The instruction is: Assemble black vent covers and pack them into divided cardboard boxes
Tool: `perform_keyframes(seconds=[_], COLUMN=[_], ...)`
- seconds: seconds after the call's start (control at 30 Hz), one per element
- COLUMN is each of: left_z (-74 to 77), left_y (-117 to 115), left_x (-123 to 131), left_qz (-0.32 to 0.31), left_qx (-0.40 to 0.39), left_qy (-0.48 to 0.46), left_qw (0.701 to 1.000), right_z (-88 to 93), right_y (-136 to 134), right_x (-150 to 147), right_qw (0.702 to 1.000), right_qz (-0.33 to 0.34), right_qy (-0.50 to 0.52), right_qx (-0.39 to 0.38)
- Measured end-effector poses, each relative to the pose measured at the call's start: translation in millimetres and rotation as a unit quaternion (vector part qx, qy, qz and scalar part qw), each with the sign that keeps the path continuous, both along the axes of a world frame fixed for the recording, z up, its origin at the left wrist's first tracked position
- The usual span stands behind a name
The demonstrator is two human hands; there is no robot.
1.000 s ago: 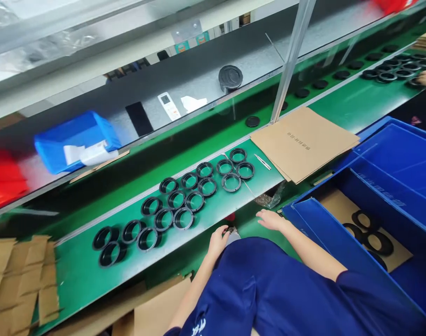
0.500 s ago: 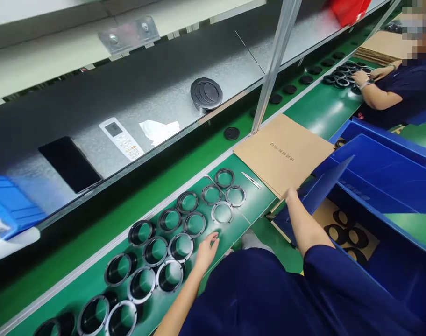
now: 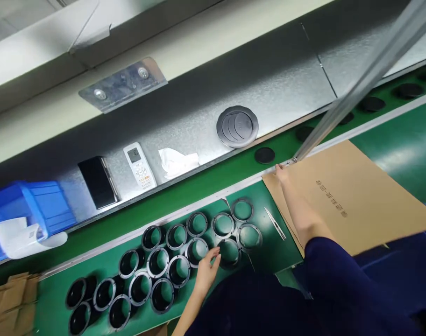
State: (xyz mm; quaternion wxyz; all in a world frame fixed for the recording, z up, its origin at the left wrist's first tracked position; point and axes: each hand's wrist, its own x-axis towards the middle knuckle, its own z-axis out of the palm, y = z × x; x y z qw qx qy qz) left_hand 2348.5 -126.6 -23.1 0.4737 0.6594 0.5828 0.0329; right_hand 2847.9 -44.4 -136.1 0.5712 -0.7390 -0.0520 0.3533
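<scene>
Several black rings with shiny rims [image 3: 178, 270] lie in rows on the green belt [image 3: 59, 298]. My left hand [image 3: 206, 273] rests at the near edge of the rows with its fingers apart, the fingertips touching a ring [image 3: 230, 252] and holding nothing. My right hand [image 3: 281, 172] reaches across a brown cardboard sheet [image 3: 356, 200] to its far left corner, fingers pressed together on that corner. A pair of metal tweezers [image 3: 275, 224] lies between the rings and the sheet.
A metal shelf behind the belt carries a phone [image 3: 97, 179], a white remote [image 3: 139, 165], a crumpled tissue [image 3: 176, 161], a round black cap [image 3: 237, 126] and a blue bin [image 3: 31, 210]. A slanted metal post [image 3: 367, 74] meets the sheet's corner. Black discs [image 3: 264, 155] lie on the far belt.
The view swung left and closer to the belt. My right hand moved from the cardboard's near edge to its far corner. My left hand moved forward onto a ring.
</scene>
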Motion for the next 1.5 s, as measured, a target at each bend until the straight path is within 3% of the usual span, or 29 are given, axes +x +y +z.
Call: perform_keyframes(seconds=[0.07, 0.13, 0.23, 0.33, 0.4, 0.5, 0.57, 0.67, 0.8, 0.97, 1.03, 1.1, 1.17, 1.2, 1.27, 1.3, 1.4, 1.5], left_z=[3.9, 6.5, 7.5, 8.1, 10.9, 18.7, 23.3, 29.7, 43.2, 61.2, 69.1, 77.7, 86.1, 89.9, 96.7, 99.7, 108.1, 116.2], left_y=[3, 3, 3, 7, 13, 28, 40, 52, 41, 10, 0, -8, -14, -16, -20, -22, -29, -36], left_x=[-1, -4, -8, -3, 10, 42, 61, 72, 50, 1, -16, -30, -42, -47, -56, -60, -66, -67], left_qz=[0.029, 0.055, 0.079, 0.101, 0.118, 0.17, 0.239, 0.272, 0.293, 0.29, 0.27, 0.265, 0.284, 0.298, 0.32, 0.326, 0.338, 0.352], left_qx=[0.006, 0.006, 0.001, -0.001, -0.003, -0.002, 0.014, 0.047, 0.031, -0.157, -0.232, -0.269, -0.261, -0.251, -0.243, -0.246, -0.262, -0.276], left_qy=[0.019, 0.036, 0.041, 0.022, -0.004, -0.096, -0.216, -0.333, -0.418, -0.545, -0.571, -0.599, -0.624, -0.631, -0.636, -0.637, -0.644, -0.643], left_qw=[0.999, 0.998, 0.996, 0.995, 0.993, 0.981, 0.947, 0.902, 0.86, 0.771, 0.74, 0.706, 0.68, 0.671, 0.659, 0.654, 0.634, 0.622], right_z=[-13.8, -23.9, -28.0, -17.0, -2.3, 30.0, 57.7, 101.6, 146.3, 177.1, 185.9, 194.8, 205.4, 211.2, 222.6, 227.2, 232.3, 225.3], right_y=[50, 81, 101, 99, 82, 31, -13, -76, -128, -160, -169, -177, -183, -184, -182, -179, -168, -161], right_x=[11, 16, 10, -25, -67, -150, -204, -271, -325, -364, -380, -393, -399, -400, -399, -397, -394, -396], right_qw=[0.997, 0.993, 0.984, 0.977, 0.974, 0.959, 0.936, 0.909, 0.897, 0.889, 0.872, 0.843, 0.83, 0.843, 0.874, 0.872, 0.808, 0.77], right_qz=[-0.028, -0.052, -0.069, -0.05, -0.01, 0.1, 0.178, 0.249, 0.31, 0.34, 0.37, 0.442, 0.511, 0.519, 0.472, 0.435, 0.402, 0.424], right_qy=[0.066, 0.101, 0.158, 0.208, 0.227, 0.256, 0.279, 0.301, 0.294, 0.284, 0.297, 0.296, 0.216, 0.136, -0.085, -0.196, -0.401, -0.45], right_qx=[-0.009, -0.029, -0.035, -0.009, 0.009, 0.063, 0.119, 0.147, 0.116, 0.119, 0.116, 0.085, 0.049, 0.046, 0.082, 0.11, 0.155, 0.158])
